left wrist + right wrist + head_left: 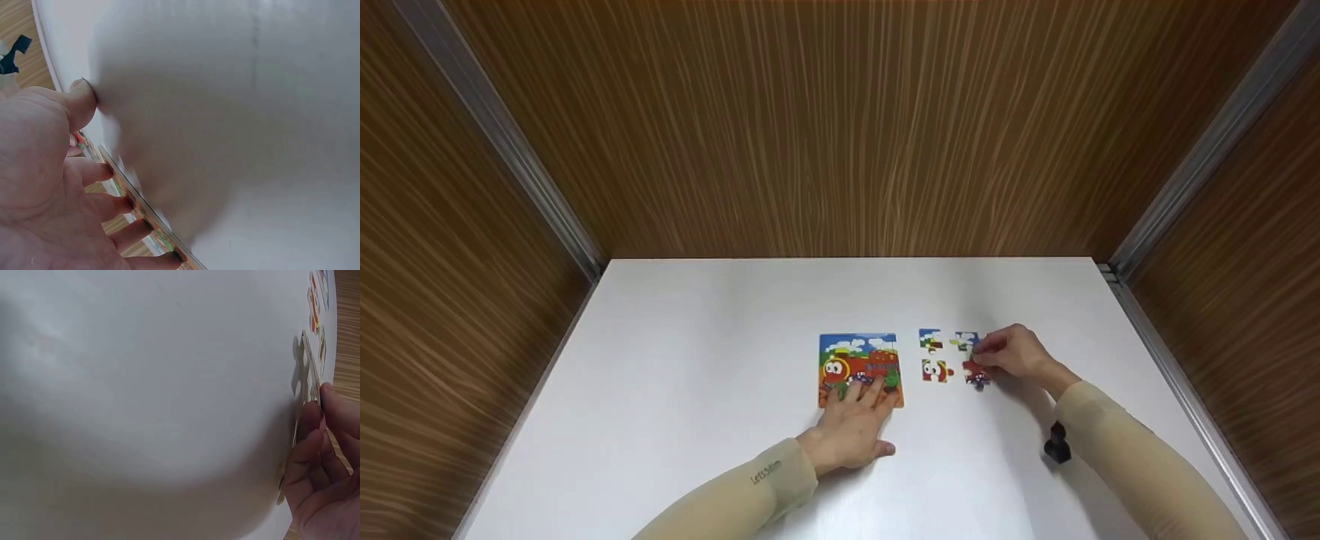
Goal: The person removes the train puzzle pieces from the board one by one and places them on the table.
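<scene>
My left hand (851,431) lies with spread, straight fingers on the lower edge of a square picture puzzle (858,349) showing a red train with a face. To its right, my right hand (1016,352) pinches a puzzle piece (311,363) between thumb and fingers; the piece is tilted, its shadow on the table in the right wrist view. Around it lie loose pieces: a blue-topped one (930,337), another with sky and cloud (964,340), one with the train's face (935,370), and a red one (978,373) partly behind my fingertips.
Everything lies on a white table (697,360). A wood-patterned panel (847,135) stands along its back edge, with more panels at the left and right sides. A small black object (1057,444) shows beside my right sleeve.
</scene>
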The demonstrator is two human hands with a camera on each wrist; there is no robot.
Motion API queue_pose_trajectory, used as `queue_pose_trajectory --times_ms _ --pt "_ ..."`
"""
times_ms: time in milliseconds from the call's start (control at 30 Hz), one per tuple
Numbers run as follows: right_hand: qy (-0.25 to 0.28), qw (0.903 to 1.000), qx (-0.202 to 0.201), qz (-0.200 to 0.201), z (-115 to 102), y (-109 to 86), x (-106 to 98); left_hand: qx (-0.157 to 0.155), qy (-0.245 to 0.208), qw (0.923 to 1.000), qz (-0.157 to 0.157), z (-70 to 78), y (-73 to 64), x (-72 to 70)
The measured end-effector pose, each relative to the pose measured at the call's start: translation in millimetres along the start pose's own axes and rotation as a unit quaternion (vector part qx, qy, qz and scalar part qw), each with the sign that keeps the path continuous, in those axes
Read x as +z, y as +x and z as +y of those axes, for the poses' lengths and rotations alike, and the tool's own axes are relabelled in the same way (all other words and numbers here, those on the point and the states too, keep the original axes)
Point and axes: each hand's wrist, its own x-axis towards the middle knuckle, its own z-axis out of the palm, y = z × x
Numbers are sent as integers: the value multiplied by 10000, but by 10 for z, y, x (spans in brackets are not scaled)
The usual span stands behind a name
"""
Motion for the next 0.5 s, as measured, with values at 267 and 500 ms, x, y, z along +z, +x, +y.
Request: queue_pose_trajectory --times_ms 267,500 --pt "-206 9998 47 66 -4 12 20 -14 -93 9999 -35 -4 3 5" --pt "-355 9993 57 103 -15 17 20 -39 -176 9998 -46 -4 -6 3"
